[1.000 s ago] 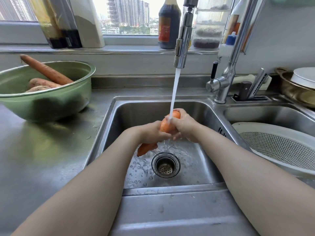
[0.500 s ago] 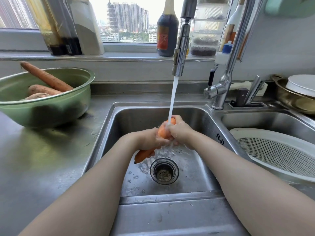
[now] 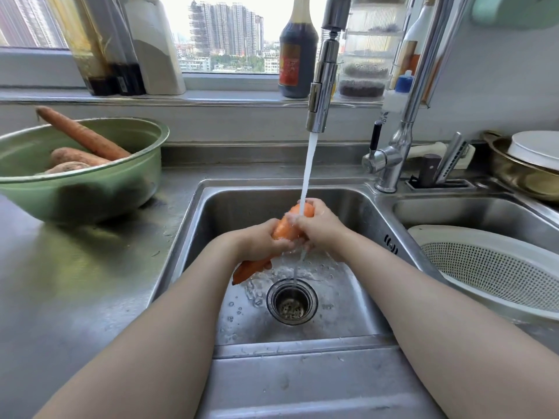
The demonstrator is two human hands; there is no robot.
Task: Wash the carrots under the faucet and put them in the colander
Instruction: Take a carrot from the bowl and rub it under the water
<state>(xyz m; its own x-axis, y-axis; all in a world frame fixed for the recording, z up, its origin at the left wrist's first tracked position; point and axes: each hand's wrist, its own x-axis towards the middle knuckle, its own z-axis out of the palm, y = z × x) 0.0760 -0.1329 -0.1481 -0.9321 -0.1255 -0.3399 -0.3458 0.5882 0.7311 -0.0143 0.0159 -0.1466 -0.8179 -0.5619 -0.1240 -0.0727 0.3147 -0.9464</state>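
Observation:
An orange carrot is held over the left sink basin, under the stream from the chrome faucet head. My left hand grips its middle, with the pointed tip sticking out below. My right hand grips the thick top end, where the water lands. A white colander sits in the right basin with nothing visible in it. Three unwashed carrots lie in a green bowl on the left counter.
The drain strainer lies below the hands. The faucet base and lever stand between the basins. Bottles and jars line the windowsill. A brass bowl with a white plate sits at the far right.
Both hands stay on the carrot under the water; my right hand has shifted slightly along its thick end. The camera has tipped up a little.

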